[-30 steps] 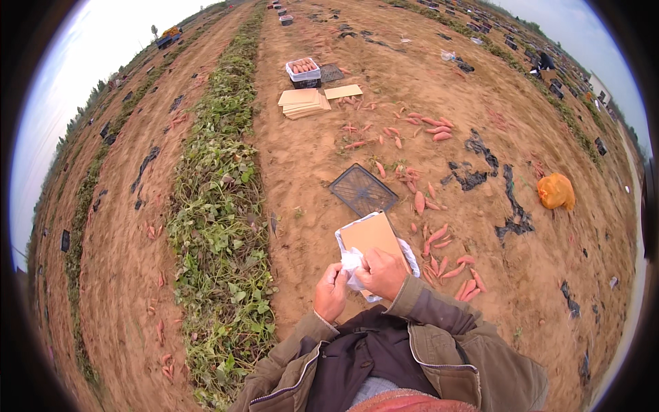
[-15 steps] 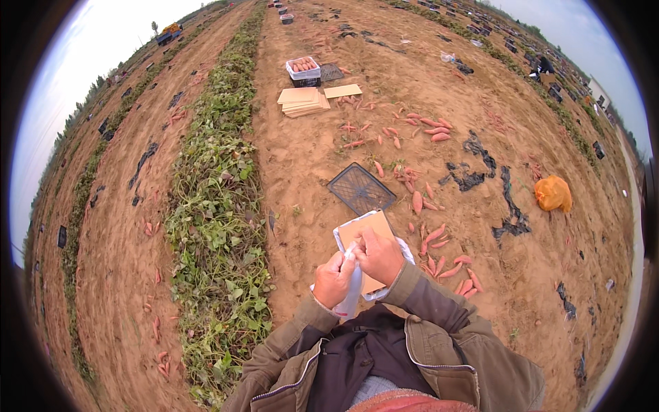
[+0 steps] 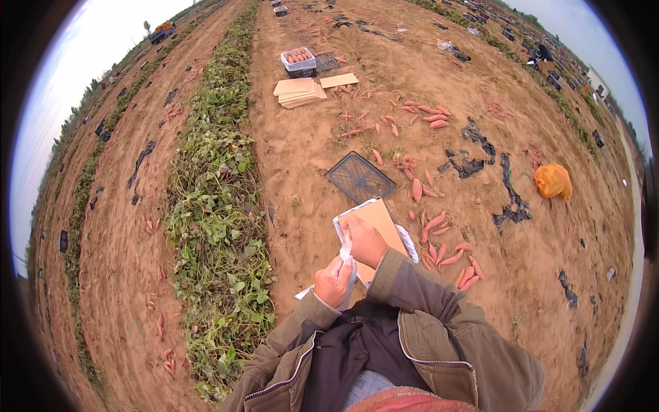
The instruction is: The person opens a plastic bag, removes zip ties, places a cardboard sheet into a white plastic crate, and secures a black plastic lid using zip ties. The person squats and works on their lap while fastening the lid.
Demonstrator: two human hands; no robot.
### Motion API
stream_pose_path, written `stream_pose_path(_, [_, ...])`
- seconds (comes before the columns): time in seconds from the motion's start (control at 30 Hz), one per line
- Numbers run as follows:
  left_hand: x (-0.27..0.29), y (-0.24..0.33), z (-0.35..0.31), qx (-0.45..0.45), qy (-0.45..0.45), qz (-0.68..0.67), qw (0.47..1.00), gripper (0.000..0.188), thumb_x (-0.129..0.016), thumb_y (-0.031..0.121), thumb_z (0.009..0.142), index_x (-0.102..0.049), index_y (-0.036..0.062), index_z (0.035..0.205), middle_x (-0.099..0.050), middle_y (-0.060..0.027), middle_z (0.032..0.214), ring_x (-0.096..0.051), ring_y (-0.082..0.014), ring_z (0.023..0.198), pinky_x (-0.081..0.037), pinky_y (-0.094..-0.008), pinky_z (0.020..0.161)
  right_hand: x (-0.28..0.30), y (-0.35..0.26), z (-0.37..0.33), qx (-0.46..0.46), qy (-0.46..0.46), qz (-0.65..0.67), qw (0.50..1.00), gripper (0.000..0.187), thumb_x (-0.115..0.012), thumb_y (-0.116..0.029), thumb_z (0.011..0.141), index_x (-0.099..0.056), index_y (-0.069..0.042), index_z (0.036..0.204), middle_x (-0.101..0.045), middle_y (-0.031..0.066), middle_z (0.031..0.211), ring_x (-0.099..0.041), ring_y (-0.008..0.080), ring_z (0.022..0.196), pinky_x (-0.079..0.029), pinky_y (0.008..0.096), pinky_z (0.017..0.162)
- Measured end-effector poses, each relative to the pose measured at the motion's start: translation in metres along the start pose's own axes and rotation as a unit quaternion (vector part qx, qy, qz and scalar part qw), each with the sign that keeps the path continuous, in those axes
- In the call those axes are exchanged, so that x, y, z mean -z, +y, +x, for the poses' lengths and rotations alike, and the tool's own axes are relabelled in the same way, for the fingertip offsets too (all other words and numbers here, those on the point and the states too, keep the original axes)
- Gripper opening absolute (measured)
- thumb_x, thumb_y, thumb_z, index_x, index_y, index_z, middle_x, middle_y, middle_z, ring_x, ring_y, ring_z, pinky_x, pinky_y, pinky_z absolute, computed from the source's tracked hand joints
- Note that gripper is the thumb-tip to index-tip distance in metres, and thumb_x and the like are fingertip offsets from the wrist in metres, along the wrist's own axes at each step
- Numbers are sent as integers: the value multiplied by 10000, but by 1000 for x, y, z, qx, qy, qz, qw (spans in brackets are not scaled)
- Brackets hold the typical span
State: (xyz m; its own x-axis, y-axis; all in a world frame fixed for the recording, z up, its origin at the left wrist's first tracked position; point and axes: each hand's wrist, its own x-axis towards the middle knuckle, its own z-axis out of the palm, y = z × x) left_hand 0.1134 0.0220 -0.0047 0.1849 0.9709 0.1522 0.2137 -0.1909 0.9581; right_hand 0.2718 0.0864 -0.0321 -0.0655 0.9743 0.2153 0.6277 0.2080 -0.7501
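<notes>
Just in front of my body is a crate lined with a white plastic liner (image 3: 409,243), its inside hidden under a brown cardboard sheet (image 3: 386,225). My left hand (image 3: 333,282) pinches a gathered strand of the liner at the near left side. Over the left part of the cardboard, my right hand (image 3: 366,242) is closed at the upper end of the same strand, its fingertips partly hidden. Beyond the crate a black plastic lattice lid (image 3: 360,177) lies flat on the soil.
Sweet potatoes (image 3: 417,190) lie scattered to the right and ahead. Farther off stand a filled lined crate (image 3: 299,62) and a stack of cardboard sheets (image 3: 299,92). A leafy vine row (image 3: 216,226) runs along the left. Black film scraps (image 3: 509,199) and an orange bag (image 3: 553,181) lie right.
My right hand has moved a little away from my left, and the strand of liner between them is drawn out longer. More of the cardboard's right side shows.
</notes>
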Motion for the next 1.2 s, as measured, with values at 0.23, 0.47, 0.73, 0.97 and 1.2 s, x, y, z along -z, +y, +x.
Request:
stream_pose_path(0.23, [13, -21, -6, 11, -24, -33, 999, 332, -666, 187, 1066, -560, 28, 794, -475, -64, 637, -445, -91, 620, -418, -339, 554, 12, 3, -11, -41, -26, -10, 999, 262, -711, -166, 890, -629, -80, 1123, -710, 218, 1029, -687, 476, 939, -549, 563, 808])
stream_pose_path(0.47, [33, -13, -6, -35, -46, -20, 998, 322, -708, 189, 1038, -580, 32, 788, -500, -55, 633, -451, -119, 581, -424, -336, 553, 39, -20, -25, 17, -37, 63, 997, 168, -615, 2, 958, -680, -21, 1111, -698, 141, 917, -677, 274, 811, -544, 393, 738])
stream_pose_path(0.73, [47, 0, -17, -76, 5, 93, 993, 252, -776, 262, 982, -668, 52, 1072, -668, -103, 1019, -662, -202, 850, -534, -340, 723, 34, -45, -36, 46, -39, 86, 994, 145, -693, 33, 940, -677, -9, 1078, -669, 145, 904, -676, 287, 765, -537, 404, 699])
stream_pose_path(0.97, [54, 0, -28, -253, 14, 167, 953, 355, -815, 328, 937, -678, 72, 1141, -675, -118, 1192, -634, -345, 1183, -506, -430, 997, 26, -54, -45, 75, -69, 41, 994, 243, -766, 41, 855, -668, -17, 1069, -611, 95, 790, -598, 231, 669, -487, 396, 644])
stream_pose_path(1.2, [48, -13, -50, -54, -90, 96, 990, 381, -715, 363, 1012, -659, 40, 1207, -668, -136, 1223, -638, -353, 1177, -507, -468, 1012, 16, -53, -50, 86, -87, 73, 990, 271, -797, 48, 829, -672, -13, 1062, -594, 71, 770, -569, 188, 659, -467, 365, 611])
